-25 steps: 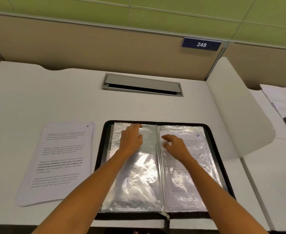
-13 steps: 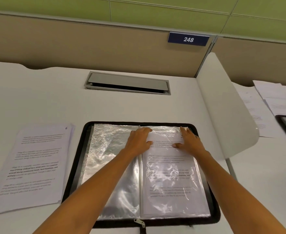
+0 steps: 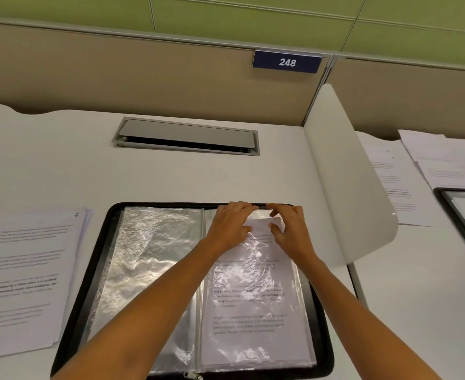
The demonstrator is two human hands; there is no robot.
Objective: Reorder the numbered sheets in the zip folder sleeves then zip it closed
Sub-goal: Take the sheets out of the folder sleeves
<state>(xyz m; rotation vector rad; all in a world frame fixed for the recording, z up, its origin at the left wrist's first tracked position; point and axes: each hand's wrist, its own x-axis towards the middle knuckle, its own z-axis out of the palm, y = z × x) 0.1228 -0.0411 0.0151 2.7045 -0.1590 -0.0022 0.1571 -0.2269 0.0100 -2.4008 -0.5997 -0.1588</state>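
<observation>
Closest to me on my screen, the zipper pull sits at the near edge of the zip folder, which lies open and flat on the white table. Both bare arms reach over it from the bottom of the view. The left sleeve is clear, shiny and crinkled. The right sleeve has a printed sheet inside it, and the far end of that sheet is bent up between the two hands. The left hand has its fingers curled on the far end of the right sleeve and holds it. The right hand pinches the far end of the sheet with thumb and curled fingers (I think it grips only the paper, but the plastic is hard to see there). Just left of the folder lies a stack of sheets with a small number in one far corner, too blurry to read. Farther back there is a gray hatch in the table. A white divider stands on the right, with more papers and a second folder beyond it. On the far wall is a blue sign that says 248.
</observation>
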